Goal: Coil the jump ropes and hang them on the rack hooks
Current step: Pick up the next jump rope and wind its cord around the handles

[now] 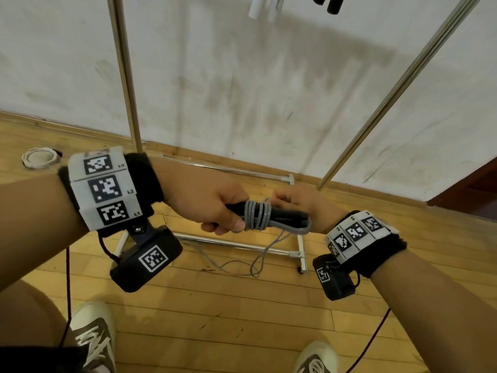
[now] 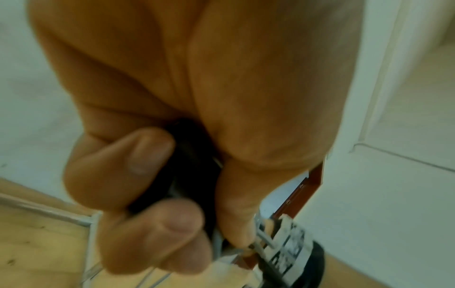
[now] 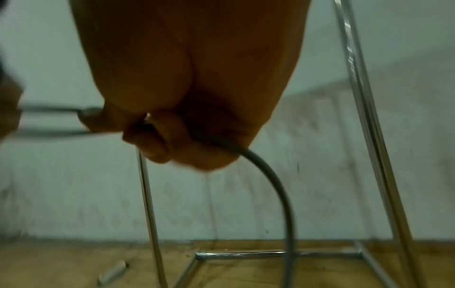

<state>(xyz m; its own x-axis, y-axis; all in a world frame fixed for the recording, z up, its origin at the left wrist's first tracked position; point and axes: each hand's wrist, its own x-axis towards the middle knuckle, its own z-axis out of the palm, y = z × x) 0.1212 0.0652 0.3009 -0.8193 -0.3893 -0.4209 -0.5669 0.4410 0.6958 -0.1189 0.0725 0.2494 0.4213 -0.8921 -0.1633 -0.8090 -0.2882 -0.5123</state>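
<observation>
A grey jump rope (image 1: 258,215) is wound in several turns around its two black handles (image 1: 285,214). My left hand (image 1: 215,208) grips the handles at their left end; in the left wrist view its fingers (image 2: 150,155) curl round the black handles (image 2: 189,175). My right hand (image 1: 293,203) holds the bundle's right end and pinches the grey cord (image 3: 265,171), which curves down from the fist. A loose tail of rope (image 1: 252,262) hangs to the floor. The metal rack (image 1: 126,76) stands ahead, with white handles (image 1: 258,6) and black handles (image 1: 330,2) hanging at the top.
The rack's base bars (image 1: 242,244) lie on the wooden floor just below my hands. A roll of tape (image 1: 40,157) sits at the left by the wall. My two shoes (image 1: 94,337) are at the bottom. Red cables trail from both wrist cameras.
</observation>
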